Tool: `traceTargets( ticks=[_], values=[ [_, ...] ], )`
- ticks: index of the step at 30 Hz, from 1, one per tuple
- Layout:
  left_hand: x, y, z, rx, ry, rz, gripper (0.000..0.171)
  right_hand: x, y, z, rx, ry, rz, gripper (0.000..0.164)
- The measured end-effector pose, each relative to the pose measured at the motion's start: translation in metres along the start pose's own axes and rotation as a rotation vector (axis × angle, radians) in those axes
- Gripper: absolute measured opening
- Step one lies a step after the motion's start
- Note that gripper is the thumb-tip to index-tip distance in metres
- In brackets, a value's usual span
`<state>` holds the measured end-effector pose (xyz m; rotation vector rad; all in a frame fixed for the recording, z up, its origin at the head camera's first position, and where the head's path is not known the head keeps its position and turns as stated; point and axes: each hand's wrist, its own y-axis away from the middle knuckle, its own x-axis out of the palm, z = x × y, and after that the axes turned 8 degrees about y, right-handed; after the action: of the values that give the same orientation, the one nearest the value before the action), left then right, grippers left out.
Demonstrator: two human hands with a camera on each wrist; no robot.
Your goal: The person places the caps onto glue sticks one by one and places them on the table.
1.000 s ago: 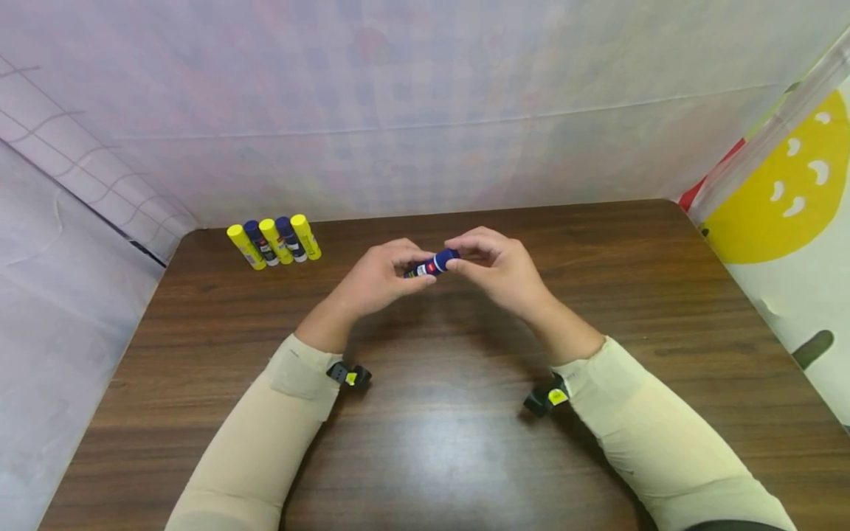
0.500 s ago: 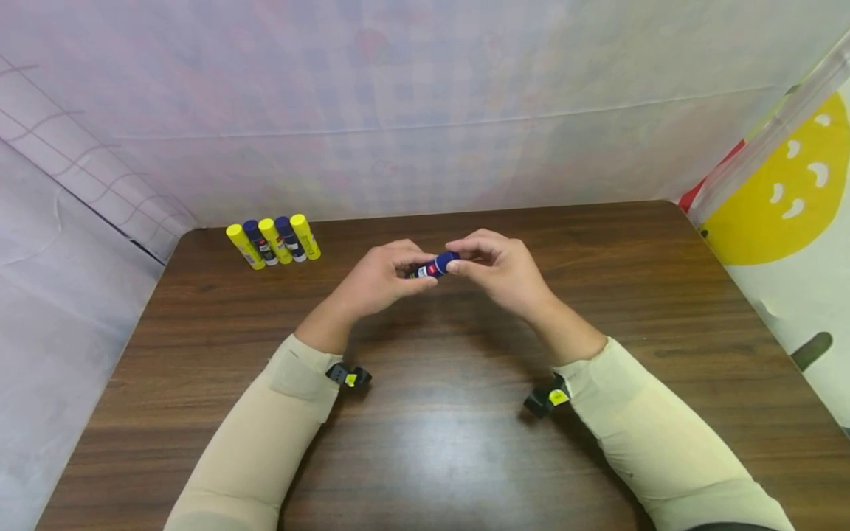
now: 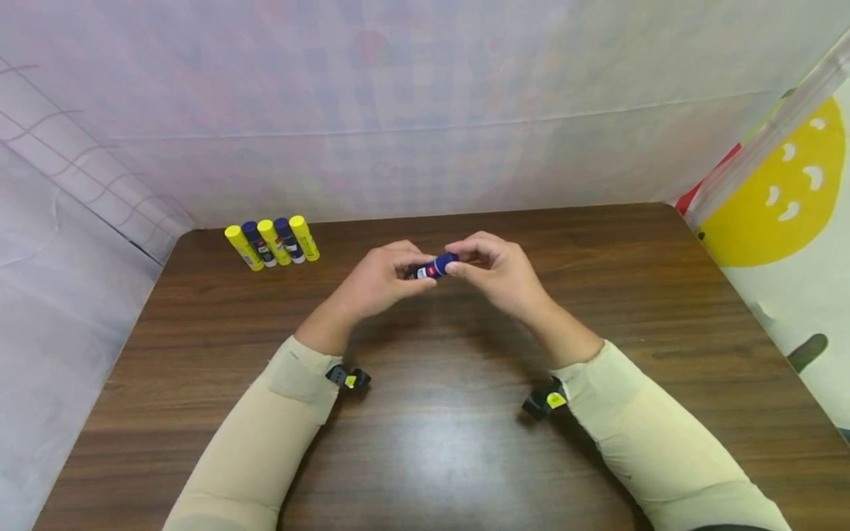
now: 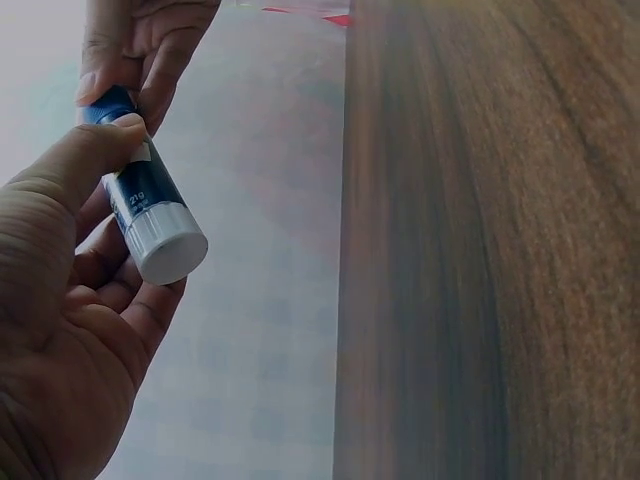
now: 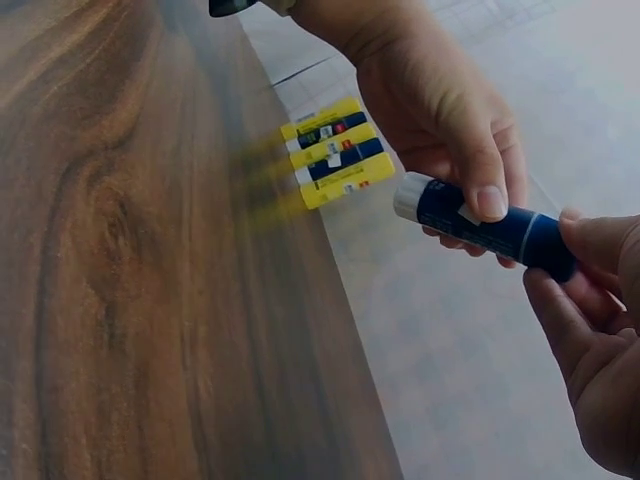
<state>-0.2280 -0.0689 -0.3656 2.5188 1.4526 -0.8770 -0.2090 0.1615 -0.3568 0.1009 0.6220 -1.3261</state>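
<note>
My left hand point(image 3: 381, 279) grips the body of a dark blue glue stick point(image 3: 428, 271), held tilted above the table in the head view. Its white base point(image 4: 172, 248) points toward the camera in the left wrist view, and my left thumb presses across the label. At the other end, my right hand point(image 3: 501, 271) pinches the blue cap point(image 5: 548, 248) between thumb and fingers. A pale line rings the stick at the cap's edge, with the cap seated on the body. My right fingers partly cover the cap's tip.
Several glue sticks, yellow ones point(image 3: 304, 238) alternating with blue ones point(image 3: 290, 240), stand upright in a row at the table's back left. The wooden table point(image 3: 425, 428) meets a pale checked cloth point(image 3: 412, 110) behind. A cloth with a yellow print point(image 3: 777, 192) hangs at right.
Both hands and the glue stick stay in nearly the same place. My right thumb has shifted very slightly on the cap. The standing row is unchanged.
</note>
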Motion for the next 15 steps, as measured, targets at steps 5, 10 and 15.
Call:
traceTargets(
  ticks=[5, 10, 15],
  values=[
    [0.000, -0.001, 0.001, -0.018, 0.001, -0.002, 0.033, 0.001, 0.000, 0.001, 0.020, 0.029, 0.008, 0.025],
    [0.002, 0.000, 0.004, -0.040, -0.016, 0.005, 0.033, 0.000, 0.002, -0.001, 0.009, 0.047, 0.032, 0.030],
    [0.000, 0.002, 0.010, -0.059, -0.037, -0.035, 0.033, -0.004, 0.003, -0.005, -0.008, 0.054, 0.039, 0.036]
  ],
)
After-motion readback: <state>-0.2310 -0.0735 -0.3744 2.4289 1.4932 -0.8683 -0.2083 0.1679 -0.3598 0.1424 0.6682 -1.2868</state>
